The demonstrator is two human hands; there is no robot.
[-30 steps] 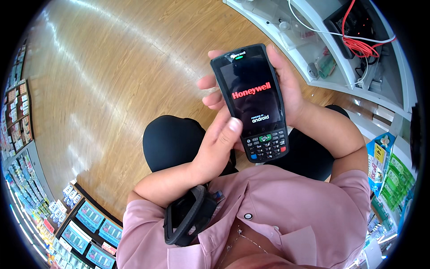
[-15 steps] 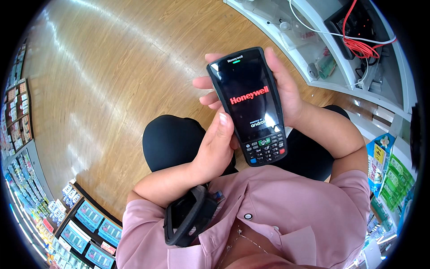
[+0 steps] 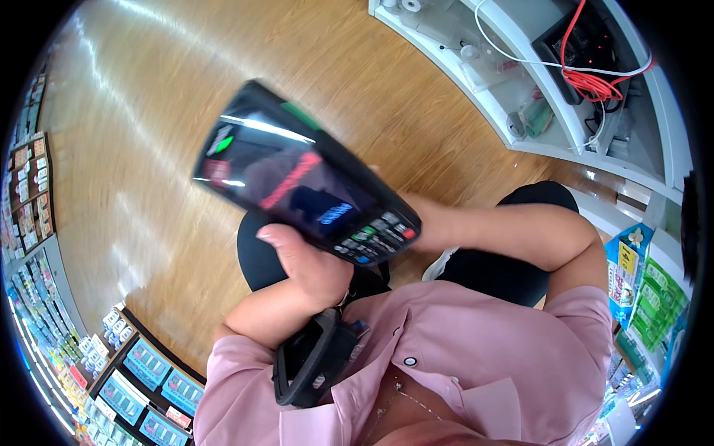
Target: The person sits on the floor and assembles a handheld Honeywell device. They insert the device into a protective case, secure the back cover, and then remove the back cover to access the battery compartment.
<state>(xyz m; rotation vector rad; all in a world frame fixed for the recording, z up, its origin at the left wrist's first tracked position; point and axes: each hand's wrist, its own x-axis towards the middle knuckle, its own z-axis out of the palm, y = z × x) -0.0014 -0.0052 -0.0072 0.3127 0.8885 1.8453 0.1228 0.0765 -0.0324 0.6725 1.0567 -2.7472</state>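
Note:
A black handheld mobile computer (image 3: 320,215), with a glossy screen and a small keypad at its lower end, is tilted toward the upper left and blurred by motion. My left hand (image 3: 316,264) is closed on its lower left side. The thumb lies by the screen edge, while the fingers are hidden underneath. At the keypad end, my right hand (image 3: 416,217) reaches behind the device. Its fingers are mostly hidden, so its grip does not show. A black thick-rimmed object (image 3: 312,364) rests against my shirt beside my left upper arm.
At the upper right, a white shelf unit (image 3: 513,134) holds a dark box (image 3: 584,48) and tangled red cable (image 3: 595,83). Green packages (image 3: 658,293) hang at the right. Stocked shelves (image 3: 123,394) line the left side, with wood floor (image 3: 149,171) between.
The handheld computer has swung to the left and turned anticlockwise. My right hand has gone from its right side to behind its keypad end. My left hand has shifted left and slightly down.

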